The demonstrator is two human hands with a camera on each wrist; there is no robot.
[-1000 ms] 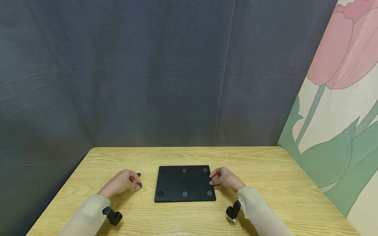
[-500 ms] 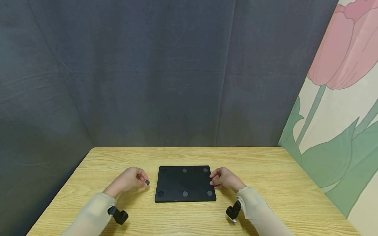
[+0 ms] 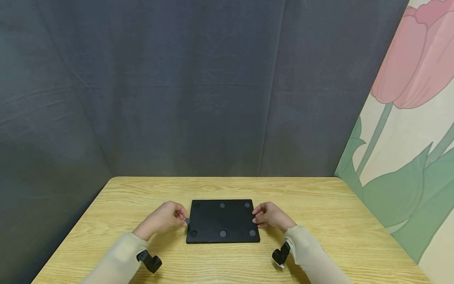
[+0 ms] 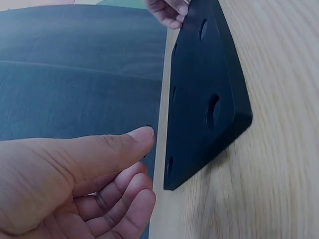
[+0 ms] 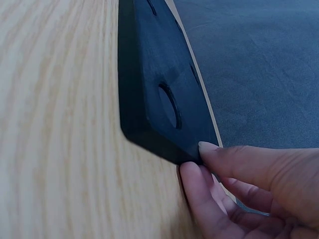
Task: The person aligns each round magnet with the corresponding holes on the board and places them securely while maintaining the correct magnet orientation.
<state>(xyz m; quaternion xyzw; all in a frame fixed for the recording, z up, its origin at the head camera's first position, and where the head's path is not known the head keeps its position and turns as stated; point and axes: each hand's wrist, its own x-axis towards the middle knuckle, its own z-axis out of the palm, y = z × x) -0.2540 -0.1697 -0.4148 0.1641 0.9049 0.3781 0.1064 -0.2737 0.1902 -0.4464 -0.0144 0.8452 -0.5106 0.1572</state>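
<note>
A flat black board [image 3: 222, 219] lies on the wooden table, with round recesses along its near and far edges. The left recesses look dark; those at the middle and right look greyer. My left hand [image 3: 166, 217] pinches a small dark grey disc [image 3: 186, 221] between thumb and fingers, right by the board's left edge. From the left wrist, the thumb hides nearly all of this disc. At the opposite side, my right hand [image 3: 272, 216] holds the board's right edge, its thumb [image 5: 249, 162] at the top rim and a finger against the side.
Bare wood of the table [image 3: 305, 197] surrounds the board. A dark grey curtain [image 3: 191, 98] hangs behind the table's far edge. On the right stands a panel with a painted tulip [image 3: 400, 67]. Each wrist carries a small black camera [image 3: 150, 261].
My left hand has moved right with the disc, up to the board's left edge. A second disc, seen earlier beside that hand, is out of sight. My right hand stays put.
</note>
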